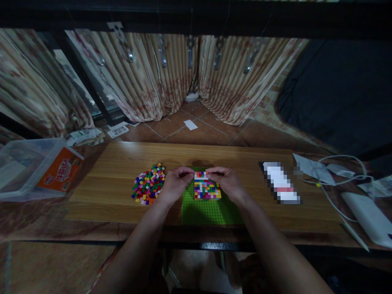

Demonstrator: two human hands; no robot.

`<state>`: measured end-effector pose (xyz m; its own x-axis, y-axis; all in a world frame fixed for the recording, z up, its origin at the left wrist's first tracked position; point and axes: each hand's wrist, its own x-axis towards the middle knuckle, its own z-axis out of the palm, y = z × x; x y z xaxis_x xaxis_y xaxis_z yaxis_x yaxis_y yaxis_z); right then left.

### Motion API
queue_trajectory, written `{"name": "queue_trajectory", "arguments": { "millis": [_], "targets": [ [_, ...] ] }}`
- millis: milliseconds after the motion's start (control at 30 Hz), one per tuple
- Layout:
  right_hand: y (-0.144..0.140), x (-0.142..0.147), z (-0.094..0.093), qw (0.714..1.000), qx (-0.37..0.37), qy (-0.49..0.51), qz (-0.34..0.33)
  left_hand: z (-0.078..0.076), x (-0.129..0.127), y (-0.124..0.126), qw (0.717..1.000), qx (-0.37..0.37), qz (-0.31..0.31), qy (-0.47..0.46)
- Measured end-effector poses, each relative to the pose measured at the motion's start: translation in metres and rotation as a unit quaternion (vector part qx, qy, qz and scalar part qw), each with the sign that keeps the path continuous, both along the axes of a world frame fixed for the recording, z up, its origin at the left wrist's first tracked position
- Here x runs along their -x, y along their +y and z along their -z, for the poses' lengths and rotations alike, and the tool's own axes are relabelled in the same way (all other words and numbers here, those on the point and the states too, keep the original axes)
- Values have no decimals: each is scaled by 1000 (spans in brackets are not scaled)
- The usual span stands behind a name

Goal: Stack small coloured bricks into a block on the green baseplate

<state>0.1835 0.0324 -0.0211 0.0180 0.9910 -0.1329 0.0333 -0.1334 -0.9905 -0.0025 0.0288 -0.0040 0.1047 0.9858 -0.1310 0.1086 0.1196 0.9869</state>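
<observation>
A green baseplate point(211, 210) lies on a wooden board point(122, 171) in front of me. On its far half sits a square patch of small multicoloured bricks point(207, 190). My left hand point(175, 183) and my right hand point(228, 181) meet at the far edge of that patch, fingertips pinched together on its top row. Whether either hand holds a loose brick is hidden by the fingers. A heap of loose coloured bricks point(149, 183) lies just left of my left hand.
A clear plastic box with an orange label point(36, 169) stands at the left. A blurred white object point(281, 183) lies right of the plate. Papers, a white cable point(332, 200) and a white device point(367, 218) sit at the far right. Curtains hang behind.
</observation>
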Motion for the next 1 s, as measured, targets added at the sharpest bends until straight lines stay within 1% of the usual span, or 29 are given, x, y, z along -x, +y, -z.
{"name": "queue_trajectory", "arguments": {
  "millis": [167, 400, 533, 633, 700, 733, 800, 867, 933, 1000],
  "targets": [
    [3, -1, 0, 1000, 21, 15, 4, -3, -1, 0, 1000, 2, -10, -7],
    [3, -2, -2, 1000, 19, 5, -14, -2, 0, -1, 1000, -10, -8, 7],
    [0, -3, -1, 1000, -2, 1, -16, -6, 0, -3, 1000, 2, -11, -19],
    [-2, -3, -2, 998, -60, -30, 20, -12, 0, -4, 998, 20, -26, -59],
    [-6, -2, -7, 989, -125, -73, 45, -16, 1, -4, 995, 28, -33, -87],
    [-9, -1, -11, 981, -161, -100, 48, -17, 1, -5, 994, 30, -32, -100],
    [-16, 4, -19, 963, -229, -143, 21, -17, 1, -5, 991, 34, -21, -124],
    [-24, 10, -27, 943, -279, -178, -27, -17, 0, -6, 988, 42, -3, -145],
    [-31, 16, -32, 930, -300, -200, -67, -16, -1, -7, 986, 50, 12, -158],
    [-35, 19, -32, 926, -308, -207, -74, -17, -2, -9, 985, 56, 20, -164]
  ]
}}
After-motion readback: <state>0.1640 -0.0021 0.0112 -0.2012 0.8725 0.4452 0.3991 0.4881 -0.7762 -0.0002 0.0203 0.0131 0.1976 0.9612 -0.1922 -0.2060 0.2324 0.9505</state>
